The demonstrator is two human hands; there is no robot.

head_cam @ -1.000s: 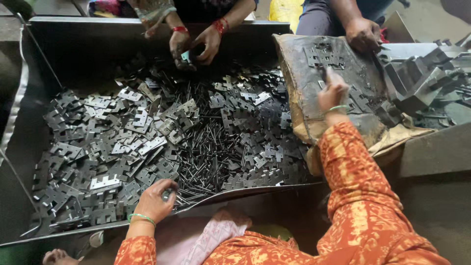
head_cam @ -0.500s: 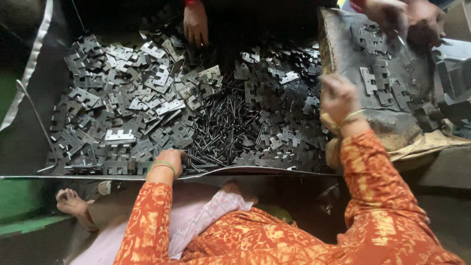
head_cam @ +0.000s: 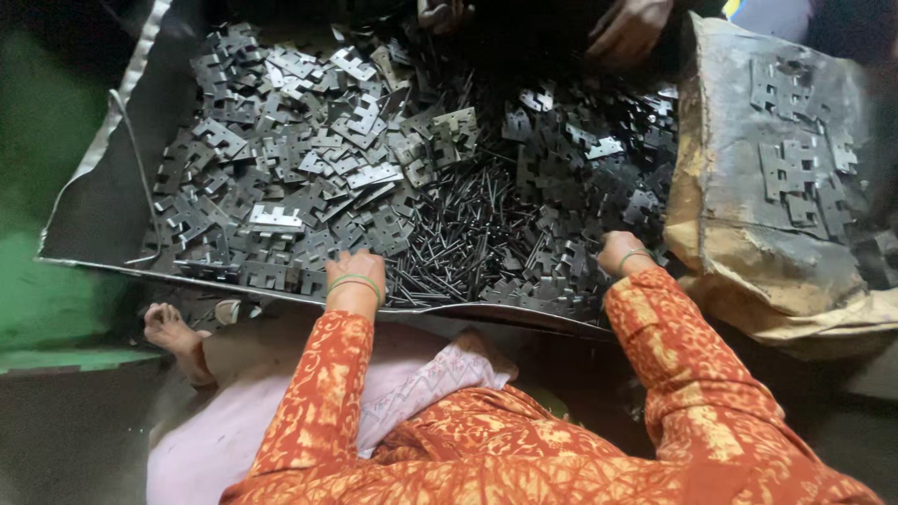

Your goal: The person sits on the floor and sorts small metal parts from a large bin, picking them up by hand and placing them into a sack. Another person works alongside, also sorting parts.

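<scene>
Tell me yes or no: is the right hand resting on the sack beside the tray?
No. The right hand lies in the tray among the plates, left of the sack.

Grey metal plates [head_cam: 309, 178], black pins [head_cam: 458, 238], orange patterned sleeves [head_cam: 309, 402].

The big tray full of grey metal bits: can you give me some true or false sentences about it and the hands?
1. The shallow dark metal tray holds flat grey notched metal plates. True.
2. A bundle of thin dark metal pins lies mid-tray. True.
3. The left hand rests on the worn dirty brown sack. False: it is at the tray's near edge, by the pins.
4. The right hand is among plates near the sack. True.
5. The sack has nothing on it. False: a few plates lie on it.
</scene>
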